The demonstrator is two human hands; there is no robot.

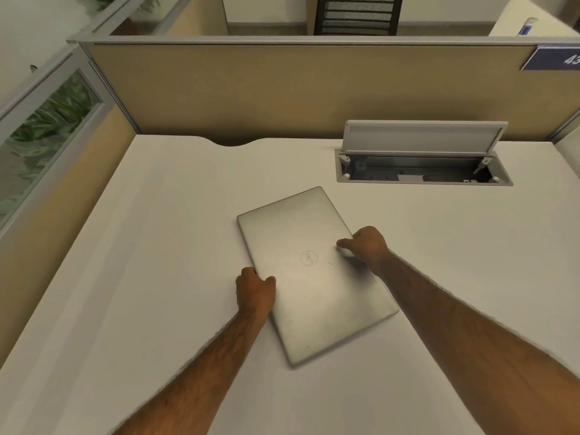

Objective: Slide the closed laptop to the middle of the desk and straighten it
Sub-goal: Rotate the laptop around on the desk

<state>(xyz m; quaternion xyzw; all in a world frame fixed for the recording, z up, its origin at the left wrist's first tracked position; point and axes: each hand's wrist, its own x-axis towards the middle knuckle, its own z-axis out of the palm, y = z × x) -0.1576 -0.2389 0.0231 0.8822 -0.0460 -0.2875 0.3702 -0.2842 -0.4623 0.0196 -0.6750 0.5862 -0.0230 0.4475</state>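
Two hands grip the closed, silver, skewed laptop (314, 271) by its edges.

Two bare forearms, hairy and sleeveless to the frame's edge; left hand (255, 291) and right hand (367, 244) wear nothing.

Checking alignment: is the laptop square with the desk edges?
No, the closed laptop lies skewed on the desk, long edges running diagonally.

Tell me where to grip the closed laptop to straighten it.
Grip the laptop by its two long edges, one hand from each side, as the left hand and right hand do now. It lies flat and skewed on the desk; opposite holds give turning leverage.
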